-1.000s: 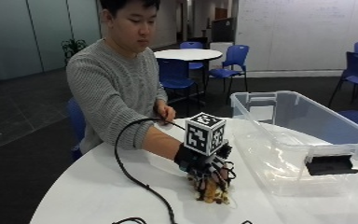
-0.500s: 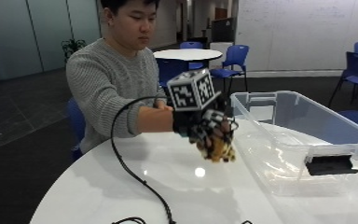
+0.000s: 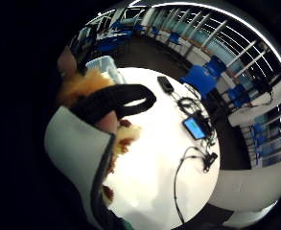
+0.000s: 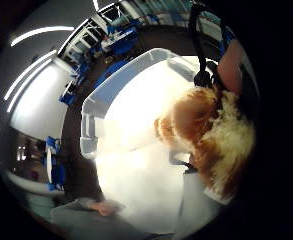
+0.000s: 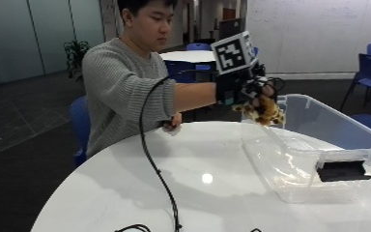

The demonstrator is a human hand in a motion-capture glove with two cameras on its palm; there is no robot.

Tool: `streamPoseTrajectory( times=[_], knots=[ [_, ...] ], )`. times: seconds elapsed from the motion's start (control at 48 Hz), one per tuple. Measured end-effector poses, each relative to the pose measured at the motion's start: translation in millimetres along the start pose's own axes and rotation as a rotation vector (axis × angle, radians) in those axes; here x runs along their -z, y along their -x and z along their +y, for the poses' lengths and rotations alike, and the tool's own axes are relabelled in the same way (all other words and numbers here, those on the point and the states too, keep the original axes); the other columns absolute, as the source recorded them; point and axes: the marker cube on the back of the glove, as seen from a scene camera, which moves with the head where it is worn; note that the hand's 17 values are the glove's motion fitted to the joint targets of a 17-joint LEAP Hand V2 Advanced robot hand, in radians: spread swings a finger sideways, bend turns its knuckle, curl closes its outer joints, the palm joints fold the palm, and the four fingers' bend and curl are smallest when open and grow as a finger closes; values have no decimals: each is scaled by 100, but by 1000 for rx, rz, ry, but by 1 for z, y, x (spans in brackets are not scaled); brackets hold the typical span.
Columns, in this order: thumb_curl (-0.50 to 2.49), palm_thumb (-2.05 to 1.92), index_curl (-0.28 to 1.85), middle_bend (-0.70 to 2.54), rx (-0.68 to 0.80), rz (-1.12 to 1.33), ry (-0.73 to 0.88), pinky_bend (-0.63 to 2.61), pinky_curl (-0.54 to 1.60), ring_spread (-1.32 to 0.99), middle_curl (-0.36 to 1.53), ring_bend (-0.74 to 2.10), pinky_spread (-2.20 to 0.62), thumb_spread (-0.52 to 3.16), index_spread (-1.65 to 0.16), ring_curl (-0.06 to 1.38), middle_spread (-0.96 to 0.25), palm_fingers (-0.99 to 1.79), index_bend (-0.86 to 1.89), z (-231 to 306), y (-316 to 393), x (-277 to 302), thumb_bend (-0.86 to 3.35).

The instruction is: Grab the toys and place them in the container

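Note:
My gloved right hand grips a small tan and brown plush toy and holds it in the air just above the near left rim of the clear plastic container. In the thumb side palm view the furry toy fills the space next to the palm, with the container below and beyond it. The little finger side palm view shows orange fur behind a black strap and the white table underneath. The container's inside looks bare.
The person's bare left hand rests on the round white table near their body. A black cable trails from the glove across the table. A phone and other devices lie on the table's far side. Blue chairs stand behind.
The hand has lifted the plush toy off the table and carried it up and toward the container, from the table's middle to just above the container's rim.

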Motion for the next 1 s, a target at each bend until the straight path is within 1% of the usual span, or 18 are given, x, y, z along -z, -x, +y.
streamPoseTrajectory(
  times=[0.063, 0.146, 0.208, 0.271, 0.354, 0.396, 0.542, 0.646, 0.709, 0.729, 0.75, 0.771, 0.813, 0.834, 0.854, 0.917, 1.0],
  knots=[
    [89, 72, 84, 66, 96, 72, 18, 95, 39, -66, 67, 60, -31, 88, -36, 50, -40, 69, 64, -21, 28, -12, 21],
    [92, 71, 87, 66, 147, 202, 53, 97, 39, -67, 69, 61, -31, 88, -36, 52, -40, 68, 63, -51, 72, -35, 20],
    [94, 71, 89, 66, 93, 159, 90, 98, 39, -67, 71, 62, -31, 87, -37, 53, -40, 67, 63, -71, 123, -51, 20],
    [95, 70, 90, 66, 76, 123, 116, 98, 39, -67, 72, 62, -30, 87, -37, 54, -40, 66, 63, -86, 165, -65, 20],
    [98, 69, 93, 66, 146, 31, 149, 99, 39, -67, 74, 63, -30, 87, -38, 56, -40, 64, 62, -97, 201, -77, 19],
    [99, 69, 94, 66, 154, -9, 164, 100, 39, -67, 75, 63, -30, 88, -38, 56, -40, 63, 61, -100, 212, -82, 19],
    [102, 68, 97, 65, 191, 15, 227, 102, 39, -66, 77, 64, -29, 89, -39, 58, -40, 62, 59, -99, 218, -100, 19],
    [104, 67, 99, 65, 168, 36, 287, 102, 38, -66, 79, 66, -28, 89, -40, 60, -40, 57, 57, -94, 217, -112, 18],
    [103, 63, 99, 63, 131, 76, 342, 103, 39, -64, 79, 69, -27, 91, -41, 63, -40, 47, 49, -91, 211, -121, 15],
    [101, 60, 95, 59, 98, 95, 364, 105, 40, -63, 78, 73, -26, 94, -41, 64, -40, 36, 35, -90, 209, -124, 13],
    [101, 59, 95, 59, 66, 110, 386, 107, 40, -63, 79, 76, -26, 95, -41, 65, -39, 33, 32, -90, 208, -126, 13],
    [98, 52, 92, 59, 49, 109, 407, 108, 41, -60, 78, 73, -24, 101, -41, 65, -38, 25, 23, -89, 207, -128, 10],
    [90, 33, 87, 49, 75, 62, 440, 115, 43, -54, 74, 68, -18, 108, -40, 65, -35, 1, 13, -86, 211, -130, -2],
    [88, 29, 85, 46, 98, 34, 450, 118, 45, -51, 73, 68, -15, 111, -40, 66, -34, -5, 10, -84, 214, -130, -3],
    [84, 21, 82, 39, 115, 15, 456, 119, 44, -47, 70, 62, -12, 112, -40, 64, -32, -18, 8, -83, 216, -129, -8],
    [76, 9, 72, 29, 150, -1, 462, 119, 42, -39, 65, 50, -6, 117, -41, 59, -28, -23, 8, -81, 215, -127, -8],
    [68, -1, 65, 23, 184, -14, 458, 117, 40, -31, 61, 41, -1, 120, -41, 55, -25, -21, 9, -79, 213, -122, -7]
  ],
)
